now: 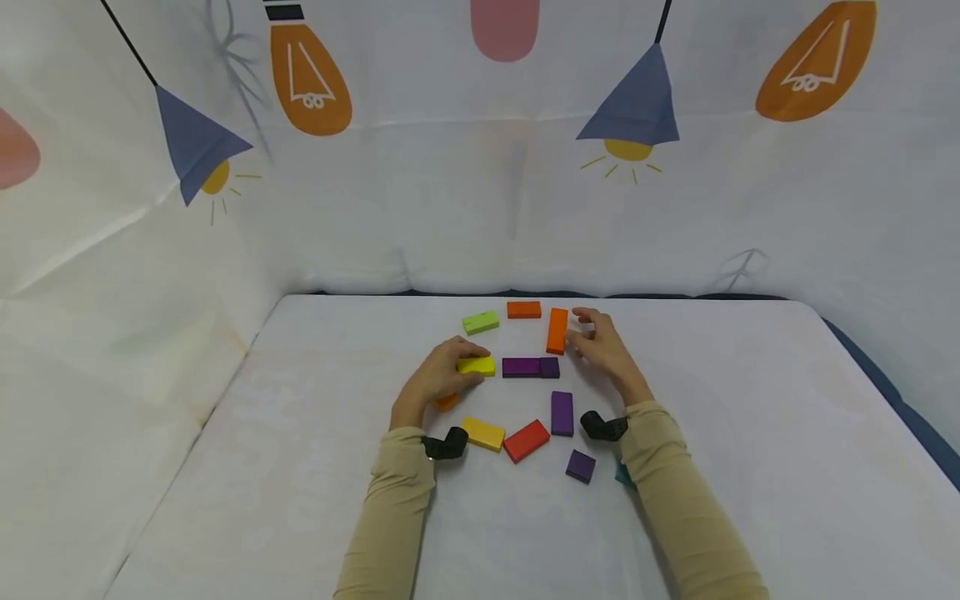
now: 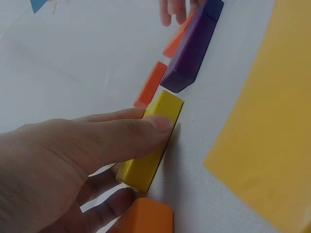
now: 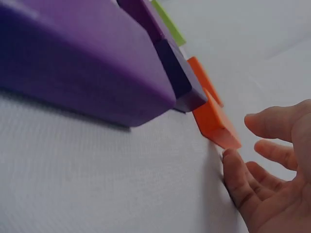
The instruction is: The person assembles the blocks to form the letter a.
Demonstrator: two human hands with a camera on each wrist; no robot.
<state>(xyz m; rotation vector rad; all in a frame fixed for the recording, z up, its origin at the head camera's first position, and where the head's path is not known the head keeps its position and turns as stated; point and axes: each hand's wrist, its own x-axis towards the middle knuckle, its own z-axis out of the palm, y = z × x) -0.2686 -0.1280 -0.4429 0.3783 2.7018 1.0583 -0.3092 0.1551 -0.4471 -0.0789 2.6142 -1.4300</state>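
Bright yellow block point(image 1: 477, 367) is pinched between the thumb and fingers of the left hand point(image 1: 435, 375), at the middle of the worktop point(image 1: 315, 500). Just right of it, a purple block point(image 1: 521, 367) joined end-on by a small dark block point(image 1: 550, 367) stands between the hands. Beyond lie a lime block point(image 1: 481, 322) and a flat orange block point(image 1: 524, 310). The right hand point(image 1: 609, 350) is empty, fingers loosely bent beside an upright-pointing orange block point(image 1: 557, 331). Nearer the person are an amber block point(image 1: 483, 434) and a red block point(image 1: 527, 442); the right sleeve point(image 1: 675, 483) partly hides a green piece point(image 1: 622, 473).
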